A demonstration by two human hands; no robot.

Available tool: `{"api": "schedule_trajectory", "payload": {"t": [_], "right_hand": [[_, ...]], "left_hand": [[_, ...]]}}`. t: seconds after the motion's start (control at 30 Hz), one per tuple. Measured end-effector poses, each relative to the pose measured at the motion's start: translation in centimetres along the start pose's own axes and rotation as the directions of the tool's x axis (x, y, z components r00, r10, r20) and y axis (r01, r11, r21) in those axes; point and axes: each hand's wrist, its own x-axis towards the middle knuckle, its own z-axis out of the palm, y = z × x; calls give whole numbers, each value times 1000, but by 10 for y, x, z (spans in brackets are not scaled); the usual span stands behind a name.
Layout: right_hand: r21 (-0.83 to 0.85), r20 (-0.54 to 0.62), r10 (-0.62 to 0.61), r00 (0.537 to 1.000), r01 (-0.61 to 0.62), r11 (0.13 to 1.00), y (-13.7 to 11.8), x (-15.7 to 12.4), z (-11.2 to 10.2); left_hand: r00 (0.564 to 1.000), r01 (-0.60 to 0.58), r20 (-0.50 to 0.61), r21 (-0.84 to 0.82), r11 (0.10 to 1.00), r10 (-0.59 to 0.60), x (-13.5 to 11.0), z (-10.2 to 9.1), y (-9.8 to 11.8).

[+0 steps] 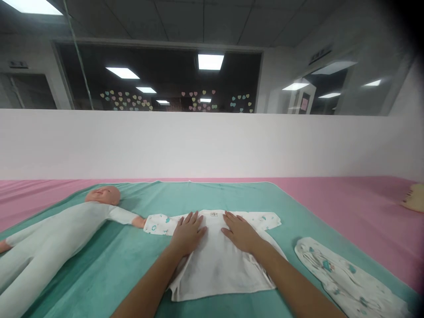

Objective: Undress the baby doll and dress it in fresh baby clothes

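A small white baby shirt (pixel 215 269) lies spread on a teal blanket (pixel 106 265), its printed sleeves stretched out to both sides. My left hand (pixel 189 232) rests flat on the upper left of the shirt, fingers extended. On the upper right, my right hand (pixel 241 232) lies flat too, with its fingers stretched toward the collar. A small label shows at the neckline between the hands. To the left, a baby doll (pixel 62 234) in a white suit lies on its back, one hand by the shirt's left cuff.
Folded white printed baby clothing (pixel 347 278) lies at the right on the blanket. Under the blanket is a pink cover (pixel 338 198). A white wall (pixel 212 145) with glass above it stands behind. A yellowish item (pixel 414 197) sits at the far right edge.
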Motion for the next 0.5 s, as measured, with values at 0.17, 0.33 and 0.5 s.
{"api": "schedule_trajectory", "payload": {"t": [0.17,0.33,0.5], "right_hand": [[24,-123,71,990,-69,997,-3,-3,-1],[39,-214,195,957,-191,981,-13,-13,-9],[78,-78,96,992,-90,993,-9,-42,-12]], "left_hand": [[998,-5,-70,-5,1000,5,-6,-5,6],[998,-48,-44,-11,999,47,-30,-15,19],[995,-89,52,-7,996,89,-76,-24,29]]}}
